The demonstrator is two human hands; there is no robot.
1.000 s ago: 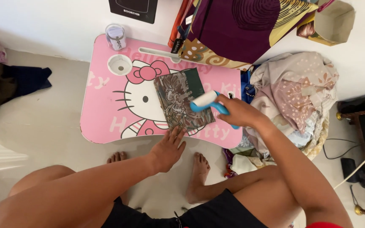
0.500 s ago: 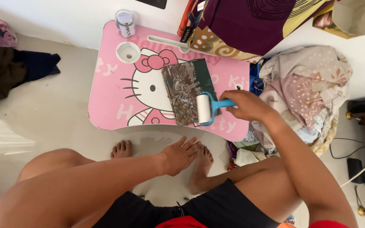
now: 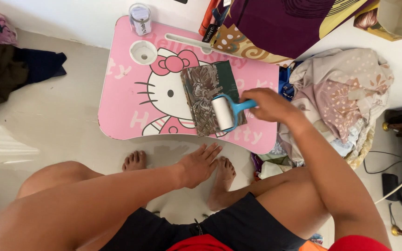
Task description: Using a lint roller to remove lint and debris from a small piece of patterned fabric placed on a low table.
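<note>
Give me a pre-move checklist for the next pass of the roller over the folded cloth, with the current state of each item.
1. Right hand grips the blue handle of the lint roller: ok.
2. Roller drum lies on the folded patterned cloth, not on bare table: ok.
3. Cloth lies fully on the pink table, no edge hanging off: ok.
4. Left hand pins the cloth: not ok; it hangs open below the table's near edge, off the cloth.
5. Small jar at the far corner stands apart from the cloth: ok.
6. Roller sheet clean enough to pick up lint: cannot tell.
</note>
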